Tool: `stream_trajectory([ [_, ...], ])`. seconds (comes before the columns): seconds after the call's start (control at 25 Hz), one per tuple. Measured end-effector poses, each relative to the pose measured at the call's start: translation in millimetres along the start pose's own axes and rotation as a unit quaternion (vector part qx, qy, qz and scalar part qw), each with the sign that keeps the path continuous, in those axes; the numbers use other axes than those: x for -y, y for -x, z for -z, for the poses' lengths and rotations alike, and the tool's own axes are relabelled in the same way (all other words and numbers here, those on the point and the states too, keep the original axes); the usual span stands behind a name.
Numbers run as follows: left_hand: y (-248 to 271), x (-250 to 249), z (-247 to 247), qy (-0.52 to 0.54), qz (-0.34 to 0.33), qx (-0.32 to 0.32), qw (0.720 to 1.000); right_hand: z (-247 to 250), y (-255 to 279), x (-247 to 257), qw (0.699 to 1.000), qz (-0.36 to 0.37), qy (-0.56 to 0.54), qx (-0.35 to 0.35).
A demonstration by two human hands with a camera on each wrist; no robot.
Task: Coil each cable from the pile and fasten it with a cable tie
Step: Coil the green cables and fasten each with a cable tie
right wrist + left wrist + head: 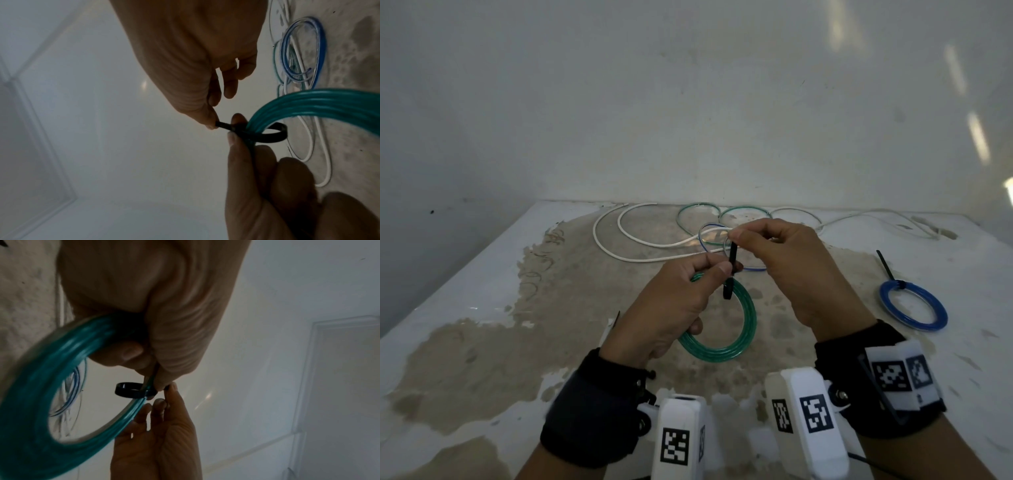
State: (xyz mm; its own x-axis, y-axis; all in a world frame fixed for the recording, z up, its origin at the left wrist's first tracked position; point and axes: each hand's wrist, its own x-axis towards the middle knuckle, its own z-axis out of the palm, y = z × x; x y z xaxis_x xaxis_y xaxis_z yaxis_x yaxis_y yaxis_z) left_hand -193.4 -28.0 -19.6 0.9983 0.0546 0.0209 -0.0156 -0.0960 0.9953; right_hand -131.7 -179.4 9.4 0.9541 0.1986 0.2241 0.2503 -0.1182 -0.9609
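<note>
the left hand (pixel 671 308) grips the green coil (pixel 736 339) above the worn white table (pixel 482 274), thumb and finger pinched at the strands where a black cable tie (pixel 731 270) loops loosely round them — the loop is wide open in both wrist views. the right hand (pixel 791 260) pinches the tie's free end. a tied blue coil (pixel 912 310) lies to the right; loose cables (pixel 654 236) lie behind.

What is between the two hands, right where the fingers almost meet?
The black cable tie, looped around the green coil; the right wrist view shows it best.
</note>
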Motion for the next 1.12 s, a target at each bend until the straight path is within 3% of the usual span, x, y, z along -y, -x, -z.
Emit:
stream_trajectory([
  [0.16, 8, 5, -4, 0.017, 0.024, 0.029, 0.999, 7, -12, 6, 0.997, 0.010, -0.032, -0.068],
  [0.28, 9, 2, -5, 0.069, 0.032, 0.032, 0.997, 10, -15, 9, 0.996, -0.011, -0.058, -0.071],
  [0.36, 7, 0, -5, 0.121, 0.036, 0.021, 0.992, 11, -13, 12, 0.997, -0.057, -0.056, -0.023],
  [0.48, 2, -1, -4, 0.187, 0.048, -0.021, 0.981, 13, -1, 8, 0.983, -0.131, 0.053, 0.114],
  [0.56, -2, 0, -2, 0.198, 0.047, -0.046, 0.978, 13, 11, 3, 0.962, -0.145, 0.122, 0.197],
  [0.64, -3, -1, 0, 0.172, 0.042, -0.057, 0.982, 13, 18, -3, 0.955, -0.138, 0.130, 0.229],
  [0.8, -3, -1, 1, 0.104, 0.028, -0.069, 0.992, 15, 16, -5, 0.963, -0.111, 0.119, 0.214],
  [0.96, -2, -4, 4, 0.113, 0.024, -0.064, 0.991, 16, 16, 3, 0.954, -0.113, 0.129, 0.245],
  [1.12, 1, -4, 0, 0.108, 0.033, -0.033, 0.993, 6, 2, 3, 0.969, -0.166, 0.025, 0.180],
])
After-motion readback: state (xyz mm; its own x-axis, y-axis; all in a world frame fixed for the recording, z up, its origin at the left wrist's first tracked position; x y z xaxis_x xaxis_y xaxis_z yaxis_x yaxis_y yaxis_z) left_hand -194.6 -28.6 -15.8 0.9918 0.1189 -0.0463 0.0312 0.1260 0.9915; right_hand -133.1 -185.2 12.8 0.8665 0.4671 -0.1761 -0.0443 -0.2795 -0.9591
